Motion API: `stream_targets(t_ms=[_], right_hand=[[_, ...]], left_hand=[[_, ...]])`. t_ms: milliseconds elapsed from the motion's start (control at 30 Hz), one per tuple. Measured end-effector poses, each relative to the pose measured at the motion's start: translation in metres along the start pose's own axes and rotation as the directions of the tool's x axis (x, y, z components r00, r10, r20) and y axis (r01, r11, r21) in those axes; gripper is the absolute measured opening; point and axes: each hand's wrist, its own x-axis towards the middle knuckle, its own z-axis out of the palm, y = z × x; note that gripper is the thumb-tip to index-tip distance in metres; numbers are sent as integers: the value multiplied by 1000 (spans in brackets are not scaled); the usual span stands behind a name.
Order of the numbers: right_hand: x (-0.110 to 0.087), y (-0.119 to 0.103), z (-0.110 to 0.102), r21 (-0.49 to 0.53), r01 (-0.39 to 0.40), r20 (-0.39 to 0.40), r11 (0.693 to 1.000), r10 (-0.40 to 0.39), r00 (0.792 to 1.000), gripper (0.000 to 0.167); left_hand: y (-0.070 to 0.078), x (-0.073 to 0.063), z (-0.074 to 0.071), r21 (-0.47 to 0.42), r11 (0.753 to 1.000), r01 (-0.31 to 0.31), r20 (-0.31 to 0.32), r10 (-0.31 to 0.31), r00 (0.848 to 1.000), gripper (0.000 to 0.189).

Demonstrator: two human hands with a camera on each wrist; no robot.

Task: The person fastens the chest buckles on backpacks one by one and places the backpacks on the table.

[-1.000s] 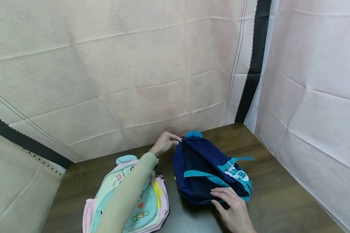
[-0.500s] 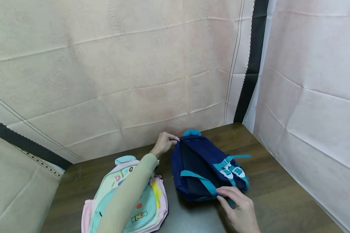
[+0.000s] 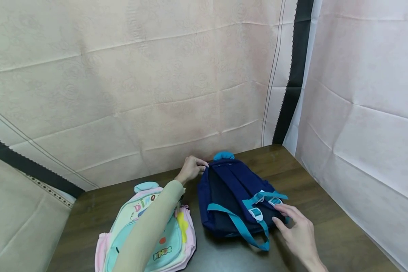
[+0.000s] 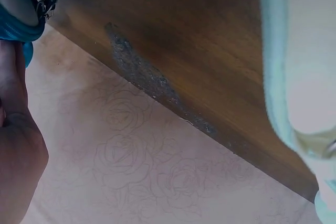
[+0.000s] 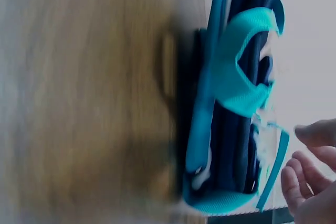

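Observation:
A navy backpack (image 3: 221,189) with turquoise straps and white buckles lies back side up on the brown table. At its top left corner, my left hand (image 3: 191,169) pinches the fabric edge; the left wrist view shows this hand (image 4: 18,129) by turquoise trim and a zipper. One turquoise strap (image 3: 239,226) loops past the bag's bottom onto the table. Just off the bag's lower right side is my right hand (image 3: 297,228), fingers loosely bent, fingertips close to a white buckle (image 3: 275,201). In the right wrist view its fingers (image 5: 299,182) hold nothing, beside a loose strap end (image 5: 275,171).
A mint and pink cartoon backpack (image 3: 170,241) lies left of the navy one, partly under my left forearm (image 3: 153,226). The brown table (image 3: 326,211) ends at a pale patterned cloth wall (image 3: 176,83) behind and another cloth (image 3: 363,98) at the right.
My right hand has moved from the bag's bottom edge to its right side. The turquoise straps have shifted, one now looping onto the table. My left hand stays at the top corner.

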Motion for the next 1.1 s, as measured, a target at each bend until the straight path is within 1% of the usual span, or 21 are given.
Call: stream_targets(t_ms=[100, 200, 300, 467, 533, 600, 667, 733, 867, 900, 967, 1100], right_hand=[[3, 8, -3, -70, -90, 68, 993, 95, 993, 46], [6, 15, -5, -118, -163, 156, 980, 180, 971, 55], [8, 21, -5, -130, -224, 241, 966, 250, 938, 66], [12, 27, -5, -128, -319, 355, 939, 344, 869, 79], [13, 29, -5, -133, -344, 388, 929, 368, 845, 81], [15, 31, -5, -139, -358, 410, 923, 383, 828, 82], [18, 33, -5, -148, -365, 425, 919, 392, 816, 82], [20, 35, -5, -161, -375, 443, 913, 407, 799, 82], [24, 38, -4, -197, -397, 484, 896, 441, 756, 83], [25, 39, -3, -204, -400, 491, 893, 447, 748, 83], [26, 40, -2, -211, -398, 498, 893, 449, 742, 84], [26, 42, -1, -210, -389, 497, 897, 440, 748, 83]], left_hand=[[-1, 0, 0, -2, 1000, 3, 4, -3, 1000, 14], [-2, 0, 0, -1, 1000, 4, 8, -4, 1000, 14], [-3, -1, 0, -3, 1000, 9, 16, -8, 1000, 14], [-3, -1, 1, 1, 1000, 27, 32, -27, 999, 14], [-3, 0, 1, 9, 999, 32, 35, -32, 999, 13], [-3, 0, 1, 12, 999, 34, 37, -35, 999, 12], [-2, 1, 1, 3, 999, 36, 44, -36, 998, 12], [-3, 2, 2, -4, 999, 42, 57, -41, 998, 12], [-3, 1, 2, -38, 998, 58, 97, -54, 994, 14], [-3, 1, 1, -47, 997, 64, 106, -59, 993, 14], [-3, 1, 0, -67, 995, 74, 124, -66, 990, 15], [-5, 1, 0, -95, 991, 97, 151, -82, 985, 15]])
